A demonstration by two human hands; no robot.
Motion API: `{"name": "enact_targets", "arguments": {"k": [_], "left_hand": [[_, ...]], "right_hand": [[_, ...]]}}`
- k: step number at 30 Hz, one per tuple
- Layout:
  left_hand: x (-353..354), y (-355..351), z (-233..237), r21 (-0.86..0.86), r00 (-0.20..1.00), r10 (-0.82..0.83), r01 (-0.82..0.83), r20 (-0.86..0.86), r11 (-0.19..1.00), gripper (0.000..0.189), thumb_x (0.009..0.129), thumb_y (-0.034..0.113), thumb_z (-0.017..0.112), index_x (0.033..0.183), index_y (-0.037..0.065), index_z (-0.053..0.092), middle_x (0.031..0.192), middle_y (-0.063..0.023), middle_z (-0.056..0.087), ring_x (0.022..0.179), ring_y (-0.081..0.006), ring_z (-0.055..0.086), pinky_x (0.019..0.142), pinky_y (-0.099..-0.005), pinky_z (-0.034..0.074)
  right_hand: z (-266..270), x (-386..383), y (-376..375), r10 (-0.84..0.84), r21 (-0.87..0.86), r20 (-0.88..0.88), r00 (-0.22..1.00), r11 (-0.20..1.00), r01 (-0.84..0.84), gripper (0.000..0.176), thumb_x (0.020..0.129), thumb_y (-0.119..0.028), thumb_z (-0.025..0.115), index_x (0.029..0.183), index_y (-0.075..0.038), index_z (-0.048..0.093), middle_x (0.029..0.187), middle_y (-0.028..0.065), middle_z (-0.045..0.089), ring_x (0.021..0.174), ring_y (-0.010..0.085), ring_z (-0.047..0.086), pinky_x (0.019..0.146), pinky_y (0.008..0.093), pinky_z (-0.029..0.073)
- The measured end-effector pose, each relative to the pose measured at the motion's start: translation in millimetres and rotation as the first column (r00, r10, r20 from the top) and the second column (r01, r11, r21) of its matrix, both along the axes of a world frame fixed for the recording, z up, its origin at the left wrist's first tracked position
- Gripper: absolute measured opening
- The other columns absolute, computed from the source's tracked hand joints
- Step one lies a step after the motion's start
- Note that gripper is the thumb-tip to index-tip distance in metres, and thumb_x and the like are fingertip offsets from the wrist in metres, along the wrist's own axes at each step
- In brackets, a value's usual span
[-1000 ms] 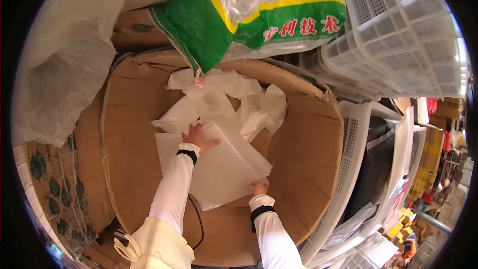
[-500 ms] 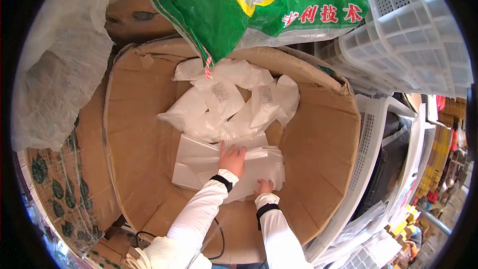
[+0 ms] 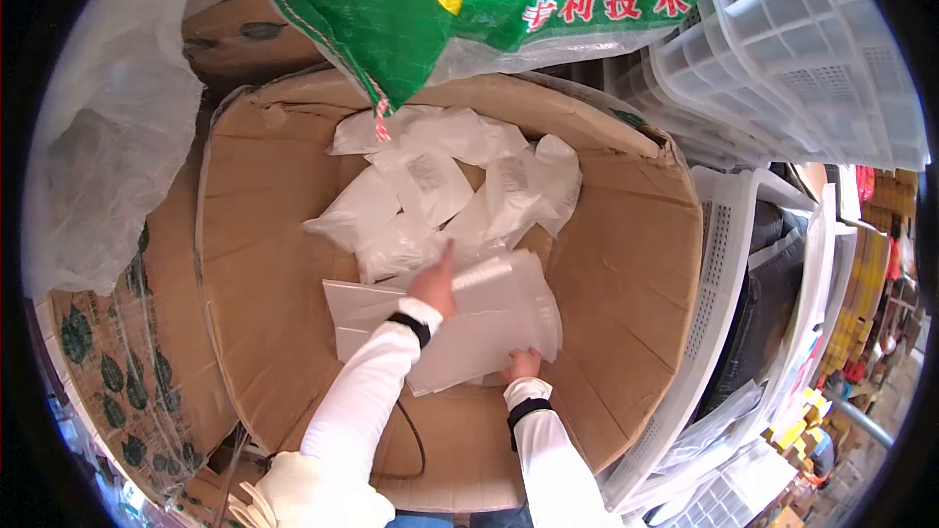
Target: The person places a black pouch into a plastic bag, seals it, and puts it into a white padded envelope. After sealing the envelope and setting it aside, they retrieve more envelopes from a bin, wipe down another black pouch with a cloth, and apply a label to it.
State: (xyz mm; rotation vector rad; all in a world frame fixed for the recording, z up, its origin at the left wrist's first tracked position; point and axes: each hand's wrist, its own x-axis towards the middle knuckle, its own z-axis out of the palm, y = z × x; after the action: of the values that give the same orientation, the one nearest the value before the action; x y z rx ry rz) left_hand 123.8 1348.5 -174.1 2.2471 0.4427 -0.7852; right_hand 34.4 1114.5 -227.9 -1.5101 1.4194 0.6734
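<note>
Inside a large cardboard box, a stack of white sheets (image 3: 489, 318) lies fanned out and partly lifted. My left hand (image 3: 433, 286) is at the stack's upper left part, one finger stretched toward the bags and the others partly hidden. At the lower right edge of the sheets, my right hand (image 3: 523, 364) grips them between thumb and fingers. Beyond the sheets lie several white plastic bags (image 3: 425, 186) with something inside. More white sheets (image 3: 352, 308) show under and left of my left forearm.
The cardboard box wall (image 3: 264, 225) surrounds the work. A green and white sack (image 3: 509, 15) hangs over its far rim. White plastic crates (image 3: 792, 59) stand at the right, and translucent plastic (image 3: 117, 137) hangs at the left. A dark cable lies near my left sleeve.
The upper sheets have shifted and fanned out, with their right side raised. My left hand has moved left and up, one finger now extended. The whole view has shifted slightly.
</note>
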Motion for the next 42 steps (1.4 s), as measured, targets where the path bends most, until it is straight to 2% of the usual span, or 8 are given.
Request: {"name": "enact_targets", "arguments": {"k": [9, 16, 23, 28, 31, 34, 40, 42], "left_hand": [[-17, -12, 25, 0.145, 0.993, -0.122, 0.121, -0.006, 0.982, 0.042, 0.066, 0.018, 0.070, 0.105, 0.010, 0.059, 0.106, -0.0152, 0.057, 0.094, -0.0352, 0.057, 0.076, -0.0445, 0.046], [-36, 58, 261, -0.365, 0.632, 0.727, -0.632, 0.269, 0.684, 0.040, 0.070, 0.005, 0.070, 0.106, -0.001, 0.056, 0.091, -0.0120, 0.066, 0.083, -0.0234, 0.062, 0.075, -0.0322, 0.048], [-56, 91, 501, -0.784, 0.419, 0.906, -0.544, 0.057, 0.300, 0.051, 0.076, 0.003, 0.063, 0.122, -0.002, 0.044, 0.113, -0.0114, 0.056, 0.104, -0.0258, 0.054, 0.092, -0.0355, 0.041], [-63, 112, 502, -0.929, 0.580, 0.784, -0.369, -0.221, 0.011, 0.037, 0.086, 0.009, 0.055, 0.120, 0.000, 0.045, 0.112, -0.0112, 0.055, 0.101, -0.0247, 0.054, 0.090, -0.0396, 0.044], [-63, 78, 519, -0.953, 0.675, 0.690, -0.296, -0.262, -0.072, 0.035, 0.090, 0.020, 0.052, 0.118, 0.000, 0.046, 0.108, -0.0106, 0.057, 0.100, -0.0247, 0.055, 0.091, -0.0399, 0.043], [-74, 34, 533, -0.951, 0.717, 0.630, -0.277, -0.300, -0.138, 0.035, 0.091, 0.024, 0.050, 0.117, 0.000, 0.047, 0.108, -0.0103, 0.057, 0.100, -0.0254, 0.055, 0.091, -0.0392, 0.043], [-81, -53, 536, -0.932, 0.778, 0.517, -0.263, -0.357, -0.248, 0.037, 0.091, 0.026, 0.049, 0.118, 0.001, 0.047, 0.112, -0.0115, 0.056, 0.102, -0.0277, 0.054, 0.091, -0.0414, 0.043], [-79, -75, 531, -0.955, 0.815, 0.501, -0.216, -0.290, -0.202, 0.038, 0.091, 0.027, 0.049, 0.119, 0.001, 0.047, 0.113, -0.0118, 0.056, 0.103, -0.0281, 0.054, 0.091, -0.0425, 0.043]], "right_hand": [[45, 22, 17, -0.021, 0.161, -0.018, 1.000, 0.987, 0.023, 0.066, 0.074, -0.006, 0.054, 0.134, -0.010, 0.026, 0.127, 0.0184, 0.035, 0.109, 0.0340, 0.042, 0.077, 0.0522, 0.045], [243, 85, 53, -0.097, 0.395, 0.287, 0.953, 0.918, -0.026, 0.065, 0.078, -0.013, 0.058, 0.136, -0.008, 0.026, 0.132, 0.0178, 0.033, 0.123, 0.0319, 0.033, 0.097, 0.0441, 0.034], [476, 109, -6, 0.344, 0.016, 0.742, 0.575, 0.848, -0.529, 0.056, 0.083, -0.034, 0.062, 0.122, 0.003, 0.045, 0.118, 0.0183, 0.053, 0.115, 0.0246, 0.047, 0.097, 0.0312, 0.034], [588, 61, -72, 0.200, 0.055, 0.909, 0.366, 0.812, -0.581, 0.066, 0.086, -0.043, 0.056, 0.133, -0.001, 0.034, 0.128, 0.0153, 0.044, 0.116, 0.0197, 0.044, 0.098, 0.0307, 0.034], [634, 10, -91, 0.086, 0.292, 0.866, 0.492, 0.711, -0.639, 0.076, 0.083, -0.043, 0.060, 0.135, 0.000, 0.026, 0.127, 0.0169, 0.044, 0.117, 0.0200, 0.044, 0.098, 0.0309, 0.034], [644, -31, -110, -0.300, 0.515, 0.855, 0.423, 0.393, -0.762, 0.076, 0.081, -0.040, 0.064, 0.134, 0.001, 0.028, 0.120, 0.0108, 0.051, 0.109, 0.0152, 0.048, 0.094, 0.0286, 0.037], [723, -101, -158, 0.458, -0.199, 0.846, 0.275, 0.748, -0.633, 0.033, 0.083, -0.013, 0.064, 0.111, 0.002, 0.056, 0.094, 0.0056, 0.063, 0.084, 0.0086, 0.052, 0.075, 0.0262, 0.044], [734, -119, -180, 0.381, -0.214, 0.882, 0.279, 0.849, -0.482, 0.022, 0.083, -0.008, 0.061, 0.103, 0.002, 0.060, 0.084, 0.0032, 0.063, 0.076, 0.0071, 0.051, 0.070, 0.0251, 0.045]]}}
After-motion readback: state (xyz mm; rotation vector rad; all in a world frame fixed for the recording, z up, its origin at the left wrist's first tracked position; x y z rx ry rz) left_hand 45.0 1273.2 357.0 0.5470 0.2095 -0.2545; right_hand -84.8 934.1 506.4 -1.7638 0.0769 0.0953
